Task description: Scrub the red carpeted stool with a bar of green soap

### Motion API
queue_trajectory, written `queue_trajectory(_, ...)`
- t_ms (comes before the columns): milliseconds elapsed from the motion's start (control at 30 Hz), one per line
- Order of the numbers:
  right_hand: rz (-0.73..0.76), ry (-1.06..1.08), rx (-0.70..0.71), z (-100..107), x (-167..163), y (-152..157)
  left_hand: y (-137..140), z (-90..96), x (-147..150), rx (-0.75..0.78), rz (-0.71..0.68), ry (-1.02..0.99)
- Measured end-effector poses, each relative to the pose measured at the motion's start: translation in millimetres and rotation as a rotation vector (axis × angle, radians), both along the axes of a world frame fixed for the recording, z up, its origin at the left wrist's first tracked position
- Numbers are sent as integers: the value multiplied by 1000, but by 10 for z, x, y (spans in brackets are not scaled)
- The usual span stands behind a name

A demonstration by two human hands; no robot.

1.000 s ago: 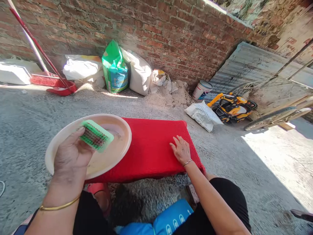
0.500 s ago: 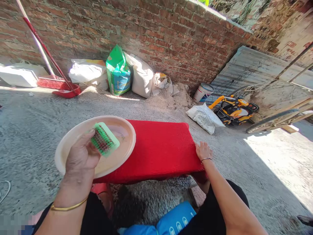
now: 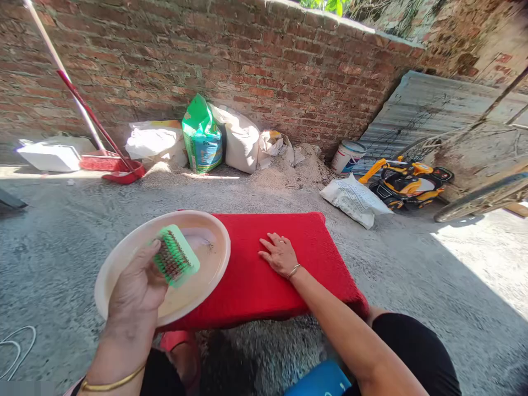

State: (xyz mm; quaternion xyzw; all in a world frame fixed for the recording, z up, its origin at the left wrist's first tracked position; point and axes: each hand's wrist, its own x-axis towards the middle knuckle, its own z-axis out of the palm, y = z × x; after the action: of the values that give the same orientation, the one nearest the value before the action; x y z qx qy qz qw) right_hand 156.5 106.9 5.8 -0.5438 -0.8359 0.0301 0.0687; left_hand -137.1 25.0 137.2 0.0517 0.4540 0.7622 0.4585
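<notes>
My left hand (image 3: 138,283) grips a green scrub brush (image 3: 177,256), its green and brown bristles turned upward. The brush is held over a pale round basin (image 3: 214,280) that has some shallow, cloudy water in it. That basin rests on the left end of a low bench or table covered with red cloth (image 3: 247,291). My right hand (image 3: 280,254) lies flat on the middle of the red cloth, fingers spread, holding nothing.
Against the brick wall stand a broom with a red dustpan (image 3: 127,175), a green sack (image 3: 202,137), a white sack (image 3: 241,140) and a paint bucket (image 3: 348,157). A toy excavator (image 3: 408,184) is at right. A blue object (image 3: 319,379) lies below the bench.
My right hand has moved left from the cloth's right edge to its middle. My left hand still holds the brush over the basin. The view has shifted slightly.
</notes>
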Motion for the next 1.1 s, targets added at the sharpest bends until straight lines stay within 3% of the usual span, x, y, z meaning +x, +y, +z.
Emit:
queue_trajectory(167,-640,-75,-48,77,1505,207,-38,13,-49,-17,-11,-37)
queue_trajectory(233,-866,-66,-59,117,1791,202,-61,25,-56,-19,-9,-39)
queue_trajectory(267,-906,-62,-44,132,1810,201,-74,33,-58,-19,-8,-38)
queue_trajectory(300,-891,-59,-19,143,1741,205,-86,41,-61,-18,-8,-35)
queue_trajectory(367,-726,-50,37,151,1375,218,-109,50,-71,-16,-8,-29)
queue_trajectory(600,164,13,19,49,-652,69,-144,4,-162,0,-26,-12)
queue_trajectory(667,286,18,8,19,-946,49,-140,-7,-183,3,-29,-8)
queue_trajectory(733,311,6,-13,11,-1009,113,-131,-10,-191,11,-23,-8)
queue_trajectory(867,74,-54,-47,40,-480,408,-119,-4,-181,3,-39,-34)
queue_trajectory(1033,-477,-114,-88,55,801,601,-156,19,-176,3,-47,-65)
queue_trajectory(1100,-698,-72,-92,55,1173,580,-176,25,-185,4,-50,-74)
